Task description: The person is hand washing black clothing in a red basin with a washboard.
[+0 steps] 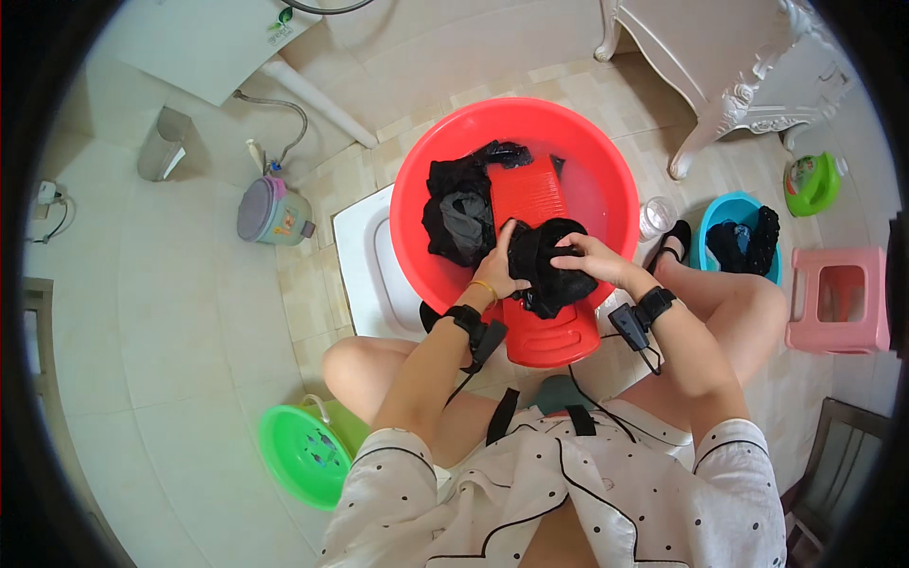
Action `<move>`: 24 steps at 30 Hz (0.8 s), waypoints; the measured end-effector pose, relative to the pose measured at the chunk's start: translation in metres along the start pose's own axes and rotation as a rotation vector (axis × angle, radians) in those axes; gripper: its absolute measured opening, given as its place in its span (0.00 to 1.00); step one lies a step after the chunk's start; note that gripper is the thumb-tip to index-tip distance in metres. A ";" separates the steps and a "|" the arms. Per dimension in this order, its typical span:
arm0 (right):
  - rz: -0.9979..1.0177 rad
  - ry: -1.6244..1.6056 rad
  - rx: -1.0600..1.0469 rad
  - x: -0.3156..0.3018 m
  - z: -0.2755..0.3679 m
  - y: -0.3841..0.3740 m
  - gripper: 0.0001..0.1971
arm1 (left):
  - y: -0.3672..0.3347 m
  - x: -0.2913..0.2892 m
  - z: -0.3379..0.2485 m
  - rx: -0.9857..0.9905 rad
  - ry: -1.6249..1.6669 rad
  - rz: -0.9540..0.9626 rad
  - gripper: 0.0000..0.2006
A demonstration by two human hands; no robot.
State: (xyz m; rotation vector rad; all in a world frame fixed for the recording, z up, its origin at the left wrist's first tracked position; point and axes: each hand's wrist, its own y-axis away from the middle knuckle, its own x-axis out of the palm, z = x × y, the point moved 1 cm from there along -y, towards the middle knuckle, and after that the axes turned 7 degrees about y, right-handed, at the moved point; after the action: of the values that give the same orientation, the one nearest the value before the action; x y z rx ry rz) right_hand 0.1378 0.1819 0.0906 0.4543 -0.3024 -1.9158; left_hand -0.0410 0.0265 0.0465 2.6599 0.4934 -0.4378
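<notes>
A wet black garment [552,275] lies bunched on a red washboard [526,196], which slants out of a large red basin [405,232] towards me. My left hand [499,263] grips the garment's left side, thumb on top of it. From the right, my right hand [602,261] pinches the cloth near its top edge. More dark clothes [456,213], black with a grey patch, rest in the basin left of the washboard. Cloudy water shows at the basin's right side. The part of the washboard under the garment is hidden.
To the right stand a clear jar [656,218], a blue basin [699,256] with dark clothes, a green detergent bottle [812,185] and a pink stool [803,331]. A white squat toilet [358,275], a lidded bucket [275,210] and a green basin [279,459] are on the left.
</notes>
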 end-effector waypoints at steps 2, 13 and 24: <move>-0.022 0.342 -0.111 0.007 0.011 0.011 0.24 | 0.012 0.002 -0.022 0.111 -0.362 0.156 0.34; -0.223 -0.271 0.173 -0.011 -0.019 0.028 0.13 | 0.018 -0.024 -0.010 0.399 -0.316 -0.109 0.14; -0.437 0.289 -0.374 0.021 0.119 0.029 0.29 | 0.029 -0.056 -0.180 0.550 0.144 -0.146 0.18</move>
State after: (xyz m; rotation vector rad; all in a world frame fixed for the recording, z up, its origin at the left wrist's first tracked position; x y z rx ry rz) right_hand 0.1011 0.1508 0.2057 0.5673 0.3692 -2.2270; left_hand -0.0383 0.0643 0.2337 3.2138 0.6972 -0.4823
